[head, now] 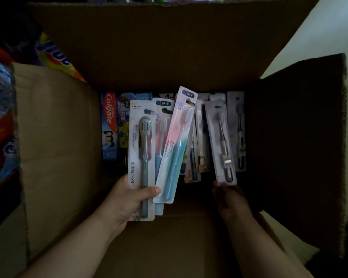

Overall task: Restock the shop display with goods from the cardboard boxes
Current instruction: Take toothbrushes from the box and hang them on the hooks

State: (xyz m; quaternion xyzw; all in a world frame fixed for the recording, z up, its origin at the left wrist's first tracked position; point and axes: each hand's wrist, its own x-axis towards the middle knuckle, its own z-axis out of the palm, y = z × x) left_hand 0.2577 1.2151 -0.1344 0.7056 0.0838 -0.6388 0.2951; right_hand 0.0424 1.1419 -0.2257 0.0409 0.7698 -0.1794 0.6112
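Observation:
An open cardboard box [56, 149] fills the head view, with packed toothbrushes and toothpaste cartons standing inside. My left hand [129, 199] grips three carded toothbrushes fanned out: a grey-green one [142, 141], a pink-and-teal one [177, 141] on top, and a blue-handled one [161, 121] between them. My right hand [229, 199] pinches the bottom edge of a lilac toothbrush pack [221, 141] that still leans among the packs in the box.
A red Colgate carton [109, 125] and other cartons stand at the box's left inside. Further toothbrush packs [238, 133] line the right. Colourful detergent bags [54, 55] lie outside at left. The box's dark right flap [301, 149] stands up.

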